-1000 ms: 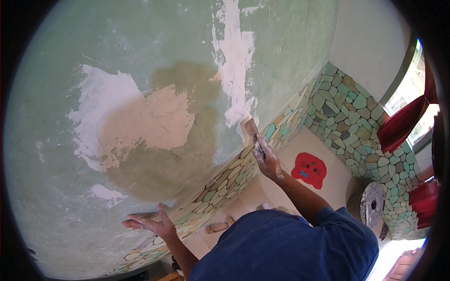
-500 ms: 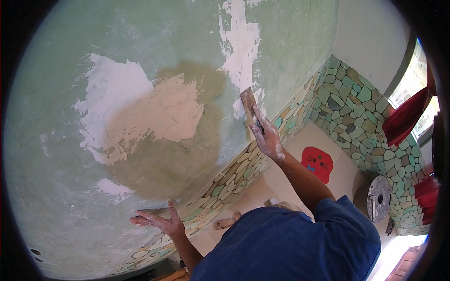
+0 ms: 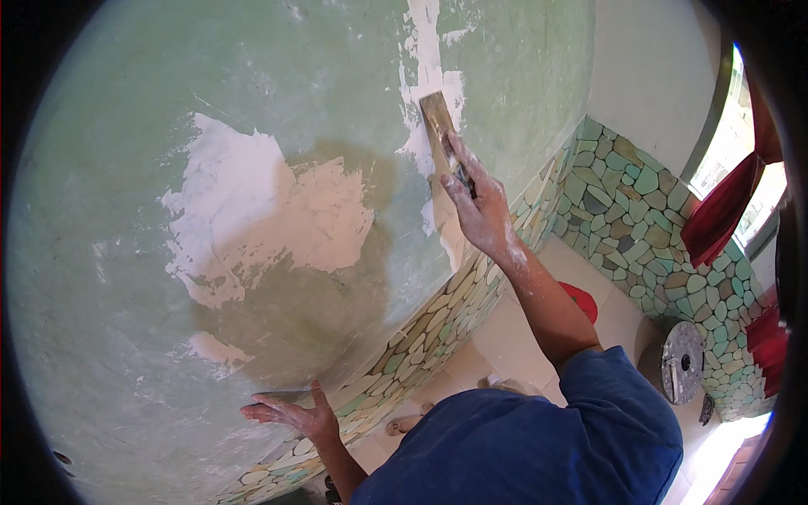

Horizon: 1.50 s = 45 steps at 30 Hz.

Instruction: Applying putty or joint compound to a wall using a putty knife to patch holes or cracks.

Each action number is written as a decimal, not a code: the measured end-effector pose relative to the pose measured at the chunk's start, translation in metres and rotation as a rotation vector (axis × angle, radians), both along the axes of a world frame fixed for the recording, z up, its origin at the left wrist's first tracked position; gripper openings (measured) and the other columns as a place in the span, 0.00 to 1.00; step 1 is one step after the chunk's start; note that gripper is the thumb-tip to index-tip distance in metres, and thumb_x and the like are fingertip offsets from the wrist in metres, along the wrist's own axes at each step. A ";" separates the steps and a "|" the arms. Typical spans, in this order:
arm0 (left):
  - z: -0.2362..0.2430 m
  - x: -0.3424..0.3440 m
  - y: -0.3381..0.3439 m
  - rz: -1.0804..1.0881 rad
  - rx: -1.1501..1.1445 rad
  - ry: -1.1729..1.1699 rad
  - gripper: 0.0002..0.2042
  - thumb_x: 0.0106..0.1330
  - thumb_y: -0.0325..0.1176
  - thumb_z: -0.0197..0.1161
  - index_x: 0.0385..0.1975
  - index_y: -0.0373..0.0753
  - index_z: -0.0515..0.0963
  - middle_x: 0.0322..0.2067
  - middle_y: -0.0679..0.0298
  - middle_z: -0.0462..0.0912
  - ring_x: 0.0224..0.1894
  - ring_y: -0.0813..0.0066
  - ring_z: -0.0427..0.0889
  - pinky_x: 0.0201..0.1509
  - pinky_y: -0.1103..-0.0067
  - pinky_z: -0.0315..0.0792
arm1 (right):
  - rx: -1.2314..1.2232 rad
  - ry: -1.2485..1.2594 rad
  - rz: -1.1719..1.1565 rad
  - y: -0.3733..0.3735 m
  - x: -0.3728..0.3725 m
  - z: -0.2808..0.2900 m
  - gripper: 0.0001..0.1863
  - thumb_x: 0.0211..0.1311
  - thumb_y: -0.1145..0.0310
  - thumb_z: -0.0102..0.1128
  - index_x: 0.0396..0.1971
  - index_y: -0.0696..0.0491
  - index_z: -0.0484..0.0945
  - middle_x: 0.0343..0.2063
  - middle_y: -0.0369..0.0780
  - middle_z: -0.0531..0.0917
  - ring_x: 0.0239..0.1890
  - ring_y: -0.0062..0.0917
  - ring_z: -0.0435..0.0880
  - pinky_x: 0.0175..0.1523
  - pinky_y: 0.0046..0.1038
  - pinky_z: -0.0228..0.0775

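My right hand (image 3: 481, 206) is closed around the handle of a plastering trowel (image 3: 438, 126). The trowel's long flat blade lies against the green wall (image 3: 337, 76), over an upright strip of white filler (image 3: 427, 42). Lower left, my left hand (image 3: 301, 416) is close to the wall, with fingers stretched out and thumb apart. A thin dark grey band shows between that thumb and the fingers; whether it is a thing or a shadow, I cannot tell. Between the hands, a broad patch of white filler (image 3: 231, 172) is partly under my shadow, with a smaller filler patch (image 3: 217, 347) below.
A border of green and tan stones (image 3: 421, 324) runs along the wall's foot. On the tiled floor are a red mat (image 3: 581, 301) and, at right, a round bucket (image 3: 682, 362) with a grey-splashed top. Red curtains (image 3: 724, 215) hang by the window.
My right hand and the trowel have moved up along the filler strip. Filler now shows lower down beside the stone border. My left hand keeps its spread pose; the view has shifted slightly.
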<state>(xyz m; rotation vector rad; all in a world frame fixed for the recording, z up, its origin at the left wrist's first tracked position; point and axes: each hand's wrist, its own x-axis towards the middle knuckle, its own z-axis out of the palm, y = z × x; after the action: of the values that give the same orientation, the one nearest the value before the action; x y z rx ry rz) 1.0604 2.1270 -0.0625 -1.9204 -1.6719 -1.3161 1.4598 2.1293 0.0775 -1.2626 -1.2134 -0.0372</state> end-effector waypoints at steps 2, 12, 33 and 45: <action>0.000 0.000 0.001 0.004 0.003 0.000 0.51 0.57 0.55 0.65 0.71 0.42 0.36 0.70 0.44 0.22 0.71 0.42 0.20 0.66 0.42 0.23 | 0.004 0.004 -0.003 0.002 0.001 0.013 0.29 0.66 0.67 0.55 0.65 0.55 0.60 0.59 0.52 0.71 0.60 0.36 0.73 0.58 0.31 0.68; 0.001 -0.001 0.001 0.000 -0.032 0.037 0.53 0.57 0.54 0.65 0.71 0.38 0.33 0.69 0.40 0.21 0.71 0.40 0.19 0.65 0.42 0.23 | -0.069 0.073 0.001 -0.026 -0.014 -0.099 0.29 0.66 0.73 0.51 0.65 0.64 0.57 0.63 0.51 0.65 0.65 0.33 0.65 0.65 0.30 0.58; 0.003 0.006 0.004 0.024 0.019 0.017 0.53 0.57 0.58 0.64 0.71 0.38 0.35 0.69 0.40 0.23 0.71 0.43 0.20 0.66 0.44 0.23 | -0.128 0.017 0.071 -0.019 -0.018 -0.110 0.28 0.65 0.71 0.54 0.64 0.59 0.60 0.59 0.52 0.70 0.62 0.41 0.70 0.62 0.32 0.63; 0.008 0.001 -0.004 -0.039 -0.004 0.025 0.51 0.59 0.51 0.65 0.71 0.39 0.35 0.69 0.41 0.21 0.71 0.41 0.20 0.68 0.47 0.23 | -0.138 0.054 0.081 -0.035 -0.036 -0.139 0.28 0.66 0.72 0.52 0.64 0.60 0.59 0.59 0.54 0.70 0.62 0.41 0.71 0.63 0.31 0.61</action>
<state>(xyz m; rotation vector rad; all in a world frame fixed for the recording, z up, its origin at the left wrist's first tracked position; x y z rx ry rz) 1.0610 2.1226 -0.0547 -1.9734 -1.6336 -1.2985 1.4241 2.0942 -0.0614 -1.3245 -1.2361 0.1411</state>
